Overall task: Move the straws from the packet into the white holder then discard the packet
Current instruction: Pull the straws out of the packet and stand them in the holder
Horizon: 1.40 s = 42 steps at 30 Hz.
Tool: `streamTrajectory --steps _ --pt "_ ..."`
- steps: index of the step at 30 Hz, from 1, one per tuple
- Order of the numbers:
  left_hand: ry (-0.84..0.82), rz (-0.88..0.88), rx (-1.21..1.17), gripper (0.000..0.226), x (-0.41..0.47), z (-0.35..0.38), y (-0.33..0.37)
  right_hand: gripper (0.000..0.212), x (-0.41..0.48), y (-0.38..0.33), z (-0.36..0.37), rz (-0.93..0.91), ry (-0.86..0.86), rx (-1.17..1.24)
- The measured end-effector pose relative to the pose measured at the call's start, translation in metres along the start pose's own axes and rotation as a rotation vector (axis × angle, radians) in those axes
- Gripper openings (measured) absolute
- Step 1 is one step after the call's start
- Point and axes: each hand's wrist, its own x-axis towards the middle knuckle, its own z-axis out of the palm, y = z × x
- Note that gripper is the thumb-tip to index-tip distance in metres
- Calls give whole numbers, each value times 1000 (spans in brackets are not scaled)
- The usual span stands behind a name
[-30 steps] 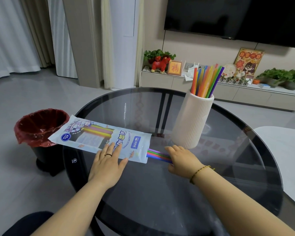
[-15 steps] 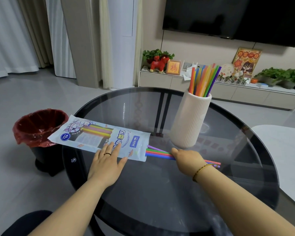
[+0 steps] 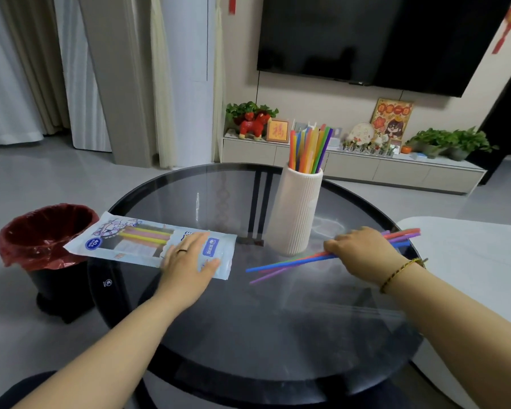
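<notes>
1. I see the left hand (image 3: 189,261) lying flat, fingers spread, pressing the open end of the packet (image 3: 148,243) onto the glass table (image 3: 248,335) at centre left.
2. The packet lies with its far end over the table edge, above the red-lined bin (image 3: 39,240) at the left of the frame; a few straws show through its window.
3. My right hand (image 3: 363,252), centre right, is closed around a bundle of straws (image 3: 289,262), fully clear of the packet, tips apart from its mouth.
4. The bundle lies low and slanted, passing just in front of the white holder (image 3: 297,211).
5. That holder stands upright mid-table, with more coloured straws (image 3: 310,149) poking out the top.
</notes>
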Motion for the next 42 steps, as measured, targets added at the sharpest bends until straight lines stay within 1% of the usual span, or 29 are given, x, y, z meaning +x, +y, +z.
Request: streamTrajectory --steps 2,4,6,7,8,9,10,11,12,13,15,16,17,18,19,20,21,22,23,24,25,26,27,29,31,33,37,40,42 --pt "-72 87 -147 58 -4 4 23 24 2 -10 -7 -67 17 -29" --pt "-235 141 -240 66 -12 10 43 23 5 -21 -14 -111 36 -47" --pt "-409 145 -218 69 -17 18 57 22 8 -31 -21 -152 50 -64" --pt "-452 125 -187 67 -19 22 60 22 10 -34 -24 -164 47 -82" --pt "-480 90 -156 60 -19 25 62 22 12 -36 -27 -167 50 -88" --pt "-487 66 -131 45 -20 27 64 22 14 -38 -31 -169 52 -89" --pt "-474 46 -99 21 -19 30 64 21 13 -40 -33 -179 77 -92" --pt "-449 26 -84 8 -18 31 64 20 12 -42 -36 -198 143 -127" --pt "-422 17 -86 21 -18 32 61 21 10 -41 -35 -205 287 -192" --pt "-412 -3 -109 28 -18 33 59 28 9 -40 -33 -164 444 -218" --pt "-368 -44 -224 30 -15 33 53 51 8 -38 -24 -29 762 -135" --pt "-344 -60 -285 29 -14 33 51 60 8 -39 -21 40 871 -20" --pt "-315 -83 -350 29 -13 33 49 65 9 -40 -19 141 962 160" --pt "-300 -110 -422 28 -11 33 48 66 11 -42 -21 290 990 444" --pt "-294 -133 -485 27 -10 34 48 67 12 -44 -25 458 938 823" --pt "-297 -150 -533 26 -9 35 48 68 13 -47 -32 585 817 1250" --pt "-308 -161 -573 26 -9 35 50 70 15 -49 -38 638 655 1622" --pt "-324 -164 -603 25 -9 36 52 69 19 -50 -40 597 501 1876" --pt "-346 -166 -641 25 -10 36 53 66 23 -51 -41 503 385 2011" --pt "-375 -163 -686 25 -11 37 55 56 27 -53 -45 380 311 2076" --pt "-402 -161 -734 25 -11 38 56 38 32 -56 -49 265 279 2113" --pt "-425 -161 -772 26 -12 39 56 18 36 -60 -53 200 261 2131" --pt "-438 -164 -791 27 -12 40 56 4 38 -65 -58 155 243 2160" --pt "-442 -159 -793 28 -10 40 56 17 44 -72 -66 136 255 2149" --pt "-453 -143 -768 28 -7 39 57 29 50 -77 -72 171 325 2094" --pt "-503 -105 -722 25 -3 38 58 35 54 -79 -76 174 379 2024" --pt "-562 -71 -731 17 4 39 58 35 57 -82 -77 105 420 1933" --pt "-554 -59 -755 18 3 41 54 31 56 -86 -70 66 410 1822" --pt "-557 -65 -768 21 1 43 52 29 55 -89 -65 72 374 1821"
